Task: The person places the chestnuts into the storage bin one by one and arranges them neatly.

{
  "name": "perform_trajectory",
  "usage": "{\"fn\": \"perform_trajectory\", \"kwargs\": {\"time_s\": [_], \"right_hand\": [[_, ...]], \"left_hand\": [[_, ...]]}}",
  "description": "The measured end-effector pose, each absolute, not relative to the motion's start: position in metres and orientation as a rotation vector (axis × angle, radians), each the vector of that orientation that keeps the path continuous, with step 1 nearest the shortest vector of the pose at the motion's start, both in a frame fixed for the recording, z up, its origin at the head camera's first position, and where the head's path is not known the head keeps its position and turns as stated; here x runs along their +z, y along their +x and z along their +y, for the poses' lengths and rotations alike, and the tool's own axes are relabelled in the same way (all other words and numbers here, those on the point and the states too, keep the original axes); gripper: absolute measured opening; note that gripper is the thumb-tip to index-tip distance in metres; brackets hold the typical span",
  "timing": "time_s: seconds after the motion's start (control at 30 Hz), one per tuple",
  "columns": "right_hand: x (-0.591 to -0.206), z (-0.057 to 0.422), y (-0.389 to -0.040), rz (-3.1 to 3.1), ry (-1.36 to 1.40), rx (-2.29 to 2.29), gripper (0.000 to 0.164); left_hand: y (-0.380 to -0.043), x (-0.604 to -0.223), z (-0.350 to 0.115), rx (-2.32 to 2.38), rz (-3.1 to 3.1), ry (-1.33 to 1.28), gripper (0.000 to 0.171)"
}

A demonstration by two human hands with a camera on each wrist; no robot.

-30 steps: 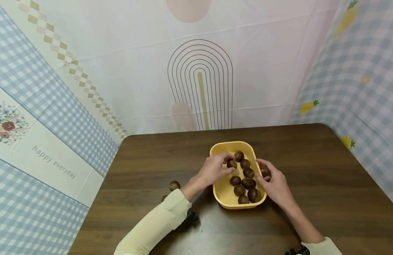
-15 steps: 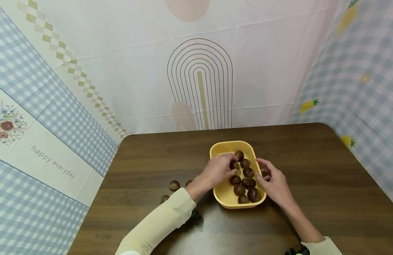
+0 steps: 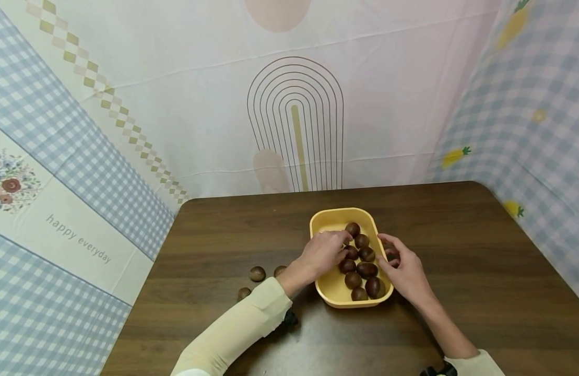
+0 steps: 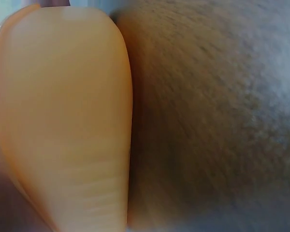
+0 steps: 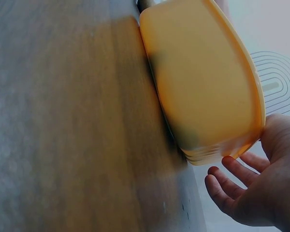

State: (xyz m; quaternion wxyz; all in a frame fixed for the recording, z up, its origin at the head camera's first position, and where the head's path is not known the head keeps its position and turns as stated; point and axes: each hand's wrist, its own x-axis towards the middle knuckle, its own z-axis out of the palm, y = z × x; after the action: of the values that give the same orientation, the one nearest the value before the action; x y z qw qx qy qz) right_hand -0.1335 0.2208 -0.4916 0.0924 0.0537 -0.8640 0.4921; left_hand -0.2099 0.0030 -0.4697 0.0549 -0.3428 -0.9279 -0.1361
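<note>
A yellow plastic box [image 3: 331, 295] stands on the table with several chestnuts [image 3: 366, 270] in it, mostly along its right half. My left hand [image 3: 323, 253] reaches over the left rim into the box, thumb and fingers pinching a chestnut [image 3: 351, 253] beside the others. My right hand [image 3: 406, 271] holds the box's right side, thumb at the rim and other fingers along the outside. In the right wrist view, the right hand [image 5: 266, 179] touches the end of the box [image 5: 203, 77], with some fingers loosely curled away from it. The left wrist view shows only the box wall [image 4: 63, 106] and tabletop.
Left of the box, loose chestnuts [image 3: 257, 273] lie on the dark wooden table [image 3: 214, 230], one partly behind my left wrist. A patterned cloth [image 3: 200, 104] hangs behind the table, with checked cloth on both sides.
My left hand has moved slightly right and toward me inside the box, bringing its chestnut down against the others. My right hand and the box have stayed in place.
</note>
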Motion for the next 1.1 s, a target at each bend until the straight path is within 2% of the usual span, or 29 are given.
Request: {"fn": "perform_trajectory", "kwargs": {"time_s": [0.3,0.77,1.1], "right_hand": [[-0.492,0.221,-0.135,-2.587,0.152,1.453,0.052],[-0.491,0.22,-0.131,-2.545,0.184,1.457,0.048],[-0.49,0.221,-0.131,-2.55,0.183,1.453,0.048]], "left_hand": [[-0.209,-0.468,0.002,-0.415,-2.827,-1.048,0.022],[-0.215,-0.451,-0.023,-0.853,-2.755,-1.087,0.03],[-0.216,-0.441,-0.045,-0.979,-2.689,-1.032,0.034]]}}
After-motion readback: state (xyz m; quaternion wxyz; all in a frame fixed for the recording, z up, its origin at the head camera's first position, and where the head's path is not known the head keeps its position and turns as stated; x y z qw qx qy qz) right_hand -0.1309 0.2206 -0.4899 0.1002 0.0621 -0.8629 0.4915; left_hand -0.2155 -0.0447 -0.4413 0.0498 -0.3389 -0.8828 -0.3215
